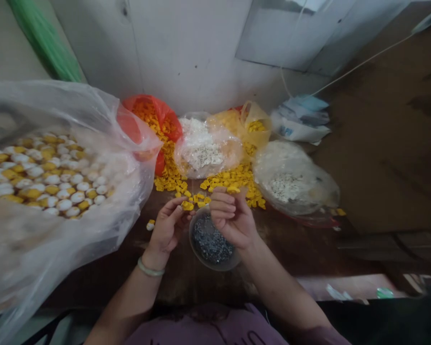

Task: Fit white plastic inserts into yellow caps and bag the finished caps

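Note:
My left hand pinches a small yellow plastic piece between thumb and fingertips, left of the bowl. Over the bowl's upper right edge, my right hand is closed with its fingers curled, and another yellow piece shows at its fingertips. Below the hands stands a round bowl filled with small dark shiny parts, too small to name. Loose yellow pieces lie heaped just beyond both hands. A single yellow-and-white piece rests on the table beside my left wrist.
On the left, a big clear plastic bag holds many yellow-and-white round pieces. A red bag of yellow pieces, clear bags of whitish parts and a yellow bag line the wall. Papers or packets lie at back right.

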Tool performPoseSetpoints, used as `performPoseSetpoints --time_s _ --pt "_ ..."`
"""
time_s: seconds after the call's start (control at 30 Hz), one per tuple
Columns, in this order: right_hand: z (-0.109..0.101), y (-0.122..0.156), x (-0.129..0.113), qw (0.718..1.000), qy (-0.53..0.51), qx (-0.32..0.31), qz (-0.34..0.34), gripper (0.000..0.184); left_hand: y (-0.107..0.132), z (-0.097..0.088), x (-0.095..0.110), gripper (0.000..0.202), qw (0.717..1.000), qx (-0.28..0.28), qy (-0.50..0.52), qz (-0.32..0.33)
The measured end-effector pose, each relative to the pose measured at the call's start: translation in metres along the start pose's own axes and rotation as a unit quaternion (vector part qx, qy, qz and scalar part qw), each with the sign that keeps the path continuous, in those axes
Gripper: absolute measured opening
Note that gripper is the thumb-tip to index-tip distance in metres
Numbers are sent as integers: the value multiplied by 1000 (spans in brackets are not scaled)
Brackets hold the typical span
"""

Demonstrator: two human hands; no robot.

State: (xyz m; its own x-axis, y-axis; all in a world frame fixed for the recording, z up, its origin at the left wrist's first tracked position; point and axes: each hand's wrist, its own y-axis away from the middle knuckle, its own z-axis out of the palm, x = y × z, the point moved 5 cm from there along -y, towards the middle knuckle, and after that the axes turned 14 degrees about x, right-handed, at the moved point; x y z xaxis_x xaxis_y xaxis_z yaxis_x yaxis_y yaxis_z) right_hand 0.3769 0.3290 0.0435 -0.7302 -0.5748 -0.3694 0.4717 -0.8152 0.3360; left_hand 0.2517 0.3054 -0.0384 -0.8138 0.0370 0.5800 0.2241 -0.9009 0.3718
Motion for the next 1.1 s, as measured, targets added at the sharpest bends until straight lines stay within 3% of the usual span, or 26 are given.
performPoseSetpoints --time_s 0.07,0.13,0.17,0.2,0.27,0.33,0.37,0.47,0.57,0.63,0.77,0.9,1.1 --pt "-6 -4 -7 994 95 6 -48 32 0 0 0 37 1000 -1 1 5" --pt "-18 -14 -23 964 235 27 -125 35 1 2 2 36 1000 -4 8 11" --pt "-27 -21 -34 925 334 47 -176 36 1 3 4 35 1000 -3 12 13" --pt "-36 -29 -46 867 437 72 -229 37 1 4 5 35 1000 -3 16 15" --pt "-54 -47 -69 692 641 131 -306 33 2 5 8 35 1000 -1 21 15" --pt "-72 -66 -83 596 718 164 -319 27 1 5 9 34 1000 3 24 17" --pt "-79 -75 -87 573 736 173 -316 23 1 5 10 34 1000 4 25 18" --pt "-90 -95 -87 533 772 176 -298 13 -1 3 9 33 999 6 27 22" --pt "-89 -103 -79 493 808 159 -282 16 -3 1 8 33 999 12 26 18" --pt "-85 -102 -77 470 826 145 -276 19 -4 0 8 34 999 21 27 15" --pt "-80 -96 -82 427 858 119 -260 6 -5 -1 10 36 999 31 34 20" --pt "-82 -97 -94 378 879 121 -264 16 -4 -1 11 33 999 22 39 25" --pt "-95 -107 -85 358 898 53 -248 19 -6 -3 10 33 999 28 36 29"
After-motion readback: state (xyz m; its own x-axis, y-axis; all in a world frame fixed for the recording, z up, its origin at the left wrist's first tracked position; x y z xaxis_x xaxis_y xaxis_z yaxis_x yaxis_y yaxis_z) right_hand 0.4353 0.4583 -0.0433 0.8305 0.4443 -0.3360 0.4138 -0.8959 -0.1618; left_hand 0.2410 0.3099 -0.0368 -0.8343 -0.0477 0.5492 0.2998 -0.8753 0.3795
